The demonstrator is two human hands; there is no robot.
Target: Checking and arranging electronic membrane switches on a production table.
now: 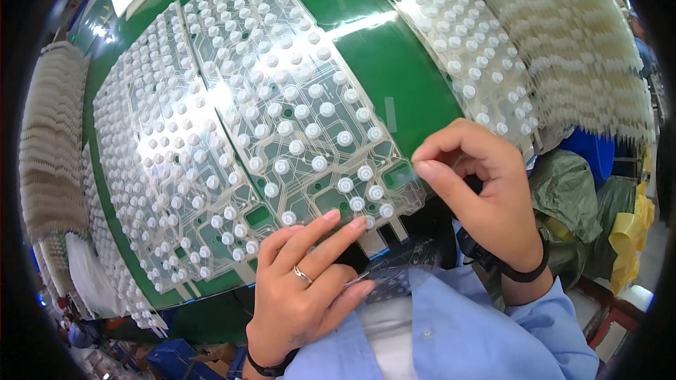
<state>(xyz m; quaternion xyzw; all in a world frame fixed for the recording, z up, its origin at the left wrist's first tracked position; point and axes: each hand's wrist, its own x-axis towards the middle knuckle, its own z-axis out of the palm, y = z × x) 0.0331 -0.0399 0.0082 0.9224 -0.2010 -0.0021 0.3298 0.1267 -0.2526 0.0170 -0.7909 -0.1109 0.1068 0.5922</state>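
Observation:
Two clear keyboard membrane sheets with printed grey circuit lines and white rubber domes lie side by side on a green work surface (373, 63). My left hand (303, 285), with a ring on one finger, has its fingers stretched out, the tips at the near edge of the right membrane sheet (296, 109). Beyond a narrow gap is the left membrane sheet (165, 144). Over the right sheet's near right corner, my right hand (486, 186) pinches thumb and index finger together. What lies between those fingertips, if anything, is too small to make out.
Tall stacks of membrane sheets stand at the right (563, 42) and the left (53, 141). Another domed sheet (472, 49) lies before the right stack. Beside my right arm are green plastic bags (563, 190) and a yellow bag (627, 239). Blue crates (176, 359) sit below left.

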